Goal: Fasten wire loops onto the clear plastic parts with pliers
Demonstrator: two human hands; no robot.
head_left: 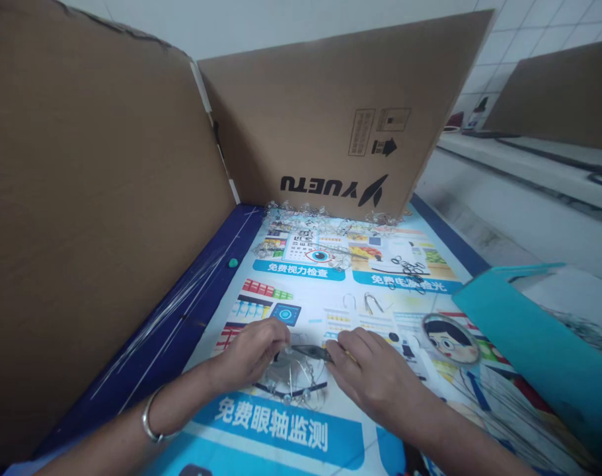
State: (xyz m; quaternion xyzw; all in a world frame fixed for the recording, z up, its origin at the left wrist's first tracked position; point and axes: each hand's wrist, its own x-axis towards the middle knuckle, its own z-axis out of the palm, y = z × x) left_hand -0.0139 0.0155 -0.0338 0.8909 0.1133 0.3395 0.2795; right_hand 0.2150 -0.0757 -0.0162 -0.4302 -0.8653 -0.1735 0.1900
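Low over the printed sheet, my left hand (254, 354), silver bangle on its wrist, pinches the edge of a wire frame strung with clear beads (291, 383). My right hand (373, 370) is wrapped around a pair of needle-nose pliers (313, 352). The pliers' jaws point left and meet the wire close to my left fingertips. Whether the jaws grip the wire is too small to tell. Below the pliers the beaded frame spreads in loops, just above the sheet or resting on it.
Cardboard panels (330, 112) wall the left and back. More beaded wire pieces (305, 218) lie along the back, dark rings (410, 274) nearer. Bent wires (373, 303) sit mid-table, long thin wires (166, 304) at left. A teal box (538, 350) stands right, beside a round clear dish (450, 338).
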